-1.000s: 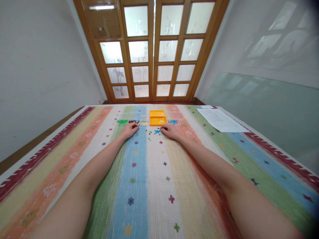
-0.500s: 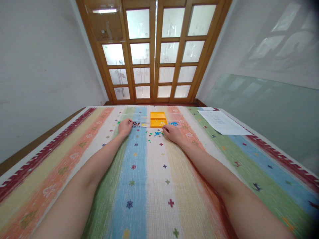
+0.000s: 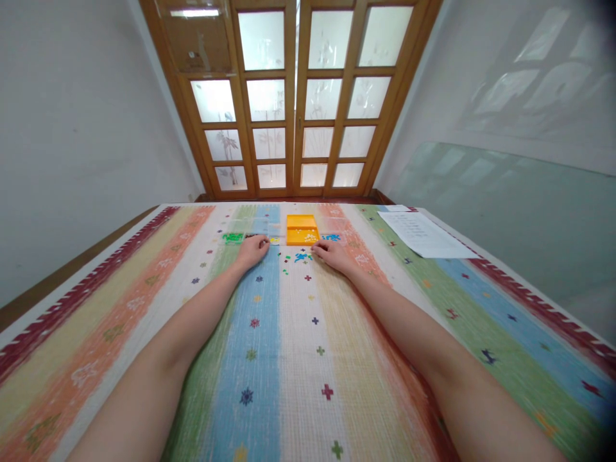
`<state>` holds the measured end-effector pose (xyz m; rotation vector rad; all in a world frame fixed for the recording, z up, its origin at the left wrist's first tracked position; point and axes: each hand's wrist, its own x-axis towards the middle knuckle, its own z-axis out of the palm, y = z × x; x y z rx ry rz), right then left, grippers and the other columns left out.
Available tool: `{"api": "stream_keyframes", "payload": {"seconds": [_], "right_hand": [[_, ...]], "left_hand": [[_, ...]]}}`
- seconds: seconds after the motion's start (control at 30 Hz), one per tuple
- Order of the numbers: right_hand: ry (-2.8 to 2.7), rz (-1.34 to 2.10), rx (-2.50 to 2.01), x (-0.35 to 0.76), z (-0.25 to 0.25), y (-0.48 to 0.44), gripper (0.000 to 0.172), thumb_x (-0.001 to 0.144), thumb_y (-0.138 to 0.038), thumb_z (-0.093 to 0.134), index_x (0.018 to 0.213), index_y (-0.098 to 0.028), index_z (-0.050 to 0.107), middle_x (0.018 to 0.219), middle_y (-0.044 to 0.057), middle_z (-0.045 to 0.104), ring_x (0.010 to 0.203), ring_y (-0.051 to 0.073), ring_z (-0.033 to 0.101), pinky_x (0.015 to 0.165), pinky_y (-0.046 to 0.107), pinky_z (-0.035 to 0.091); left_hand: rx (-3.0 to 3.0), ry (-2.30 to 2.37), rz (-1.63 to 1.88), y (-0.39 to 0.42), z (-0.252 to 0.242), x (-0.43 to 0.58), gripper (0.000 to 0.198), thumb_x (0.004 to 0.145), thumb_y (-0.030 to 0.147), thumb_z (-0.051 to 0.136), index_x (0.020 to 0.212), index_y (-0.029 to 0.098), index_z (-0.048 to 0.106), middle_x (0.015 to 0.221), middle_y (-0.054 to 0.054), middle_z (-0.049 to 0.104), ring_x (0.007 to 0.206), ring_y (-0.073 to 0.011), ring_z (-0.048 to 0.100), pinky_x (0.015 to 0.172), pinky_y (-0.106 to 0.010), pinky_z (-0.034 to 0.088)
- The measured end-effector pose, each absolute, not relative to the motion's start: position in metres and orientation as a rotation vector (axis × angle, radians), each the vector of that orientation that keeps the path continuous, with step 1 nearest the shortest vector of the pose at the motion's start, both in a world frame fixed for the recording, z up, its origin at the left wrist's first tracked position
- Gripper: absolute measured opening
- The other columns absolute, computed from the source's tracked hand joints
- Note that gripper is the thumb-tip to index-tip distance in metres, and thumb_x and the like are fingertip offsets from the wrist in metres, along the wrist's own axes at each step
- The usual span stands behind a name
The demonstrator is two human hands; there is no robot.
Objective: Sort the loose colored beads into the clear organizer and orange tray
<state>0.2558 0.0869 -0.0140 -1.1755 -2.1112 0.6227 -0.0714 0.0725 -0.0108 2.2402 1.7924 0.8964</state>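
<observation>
My left hand hovers at or just above the near side of a pile of dark pieces, its fingers pinched together. Whatever is between those fingertips is too small to make out. My right hand is near the front right corner of an open orange box, thumb and fingers closed together; I cannot tell if a piece is in them. White pieces lie inside the box. Between my hands, loose blue pieces and a few small green pieces are scattered on the cloth.
Green pieces lie left of my left hand, yellow pieces left of the box, and blue pieces behind my right hand. A printed paper sheet rests at the right on the striped tablecloth. Wooden glazed doors stand behind.
My left hand has moved right, past the green pieces, which now show, and over part of the dark ones. My right hand stays near the box corner. The view has shifted slightly.
</observation>
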Motion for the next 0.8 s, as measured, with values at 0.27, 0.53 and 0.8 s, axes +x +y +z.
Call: {"api": "stream_keyframes", "payload": {"seconds": [0.27, 0.53, 0.8], "right_hand": [[-2.029, 0.651, -1.27, 0.256, -0.012, 0.087, 0.031, 0.095, -0.038, 0.048, 0.087, -0.018, 0.071, 0.079, 0.004, 0.071, 0.074, 0.019, 0.063, 0.07, 0.028, 0.047], [-2.056, 0.672, -1.183, 0.259, -0.018, 0.085, 0.024, 0.093, -0.033, 0.054, 0.089, -0.019, 0.074, 0.09, 0.006, 0.075, 0.085, 0.022, 0.066, 0.082, 0.031, 0.049], [-2.092, 0.634, -1.181, 0.258, -0.016, 0.085, 0.023, 0.095, -0.033, 0.054, 0.089, -0.02, 0.073, 0.093, 0.005, 0.077, 0.089, 0.022, 0.067, 0.081, 0.031, 0.049]], "left_hand": [[2.434, 1.529, 0.688, 0.057, -0.012, -0.064, 0.018, 0.089, 0.029, 0.064, 0.099, 0.022, 0.077, 0.097, -0.008, 0.072, 0.091, -0.0241, 0.064, 0.086, -0.035, 0.049], [2.479, 1.62, 0.834, 0.051, -0.023, -0.052, 0.016, 0.089, 0.03, 0.066, 0.097, 0.02, 0.076, 0.098, -0.011, 0.069, 0.101, -0.0296, 0.062, 0.093, -0.042, 0.048], [2.423, 1.614, 0.783, 0.053, -0.019, -0.049, 0.017, 0.09, 0.03, 0.066, 0.099, 0.023, 0.079, 0.094, -0.008, 0.069, 0.097, -0.0271, 0.063, 0.093, -0.04, 0.048]]}}
